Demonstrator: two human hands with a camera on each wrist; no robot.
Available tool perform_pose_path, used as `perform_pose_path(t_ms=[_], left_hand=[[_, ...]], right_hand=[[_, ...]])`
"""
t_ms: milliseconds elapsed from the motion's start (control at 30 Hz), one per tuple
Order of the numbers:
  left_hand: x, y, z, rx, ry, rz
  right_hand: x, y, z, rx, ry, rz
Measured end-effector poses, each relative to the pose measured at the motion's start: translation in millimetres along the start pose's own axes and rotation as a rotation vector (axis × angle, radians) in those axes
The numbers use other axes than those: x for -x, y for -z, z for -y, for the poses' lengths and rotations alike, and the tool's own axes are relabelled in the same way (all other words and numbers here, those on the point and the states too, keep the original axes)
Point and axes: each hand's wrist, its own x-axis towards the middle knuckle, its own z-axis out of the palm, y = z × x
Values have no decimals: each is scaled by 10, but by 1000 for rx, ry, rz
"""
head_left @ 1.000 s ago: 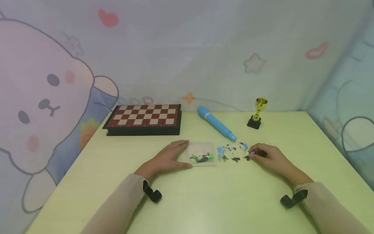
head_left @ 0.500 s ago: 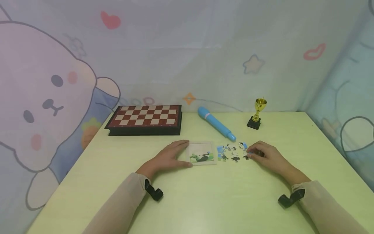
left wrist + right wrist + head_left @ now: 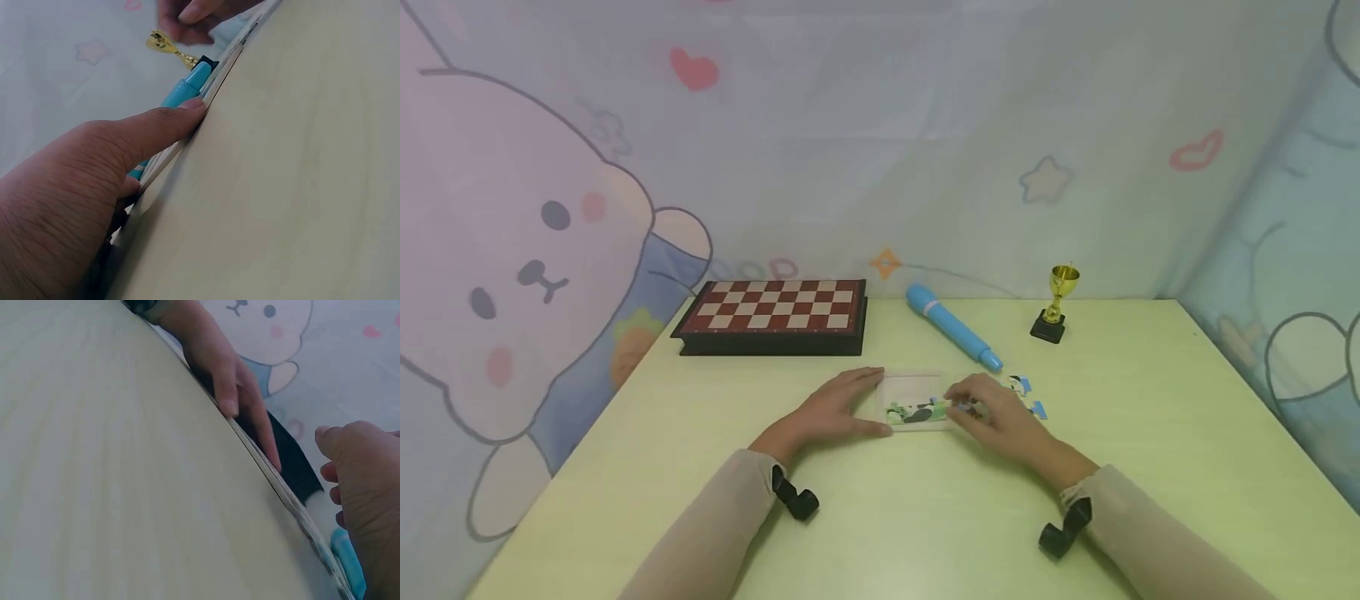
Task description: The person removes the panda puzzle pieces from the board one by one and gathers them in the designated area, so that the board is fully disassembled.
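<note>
The flat, square puzzle tray [image 3: 914, 400] lies on the pale green tabletop [image 3: 925, 517] between both hands. The left hand [image 3: 827, 410] rests at its 9 o'clock edge, fingers straight and spread. The right hand [image 3: 1000, 417] lies over its 3 o'clock edge, fingers curled; whether they pinch anything I cannot tell. Loose cardboard pieces [image 3: 1030, 398] lie just at 3 o'clock.

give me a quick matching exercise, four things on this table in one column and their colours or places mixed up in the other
Things:
1. chessboard
2. trophy
3. marker
4. puzzle tray

Descriptions:
A. light blue, lying aslant at the middle back
B. between the two hands
C. gold cup on a black base
D. red and cream squares, back left

Pairs: 1-D, 2-C, 3-A, 4-B
</note>
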Motion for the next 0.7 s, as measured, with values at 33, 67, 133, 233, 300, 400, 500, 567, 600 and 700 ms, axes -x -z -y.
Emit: perform_pose_path(t_ms=[33,67,133,233,300,400,500,567,600,700], left_hand=[[8,-6,4,4,-3,-3],[12,-11,8,4,-3,-2],[17,-14,11,-1,-3,-3],[23,1,3,-1,6,-5],[20,13,3,1,12,-4],[21,16,5,4,14,9],[20,13,8,2,7,13],[19,12,5,3,0,10],[21,15,3,4,2,9],[35,26,-1,6,7,0]], right_hand=[[-81,-103,47,-6,-11,31],[-161,-193,85,-9,-24,60],[-309,-336,132,13,-67,121],[-490,-470,147,69,-124,206],[-570,-522,116,103,-136,245],[-613,-569,61,136,-136,273],[-603,-586,21,151,-132,282],[-593,-582,14,150,-124,284],[-593,-580,12,150,-118,288],[-607,-576,14,140,-93,300]])
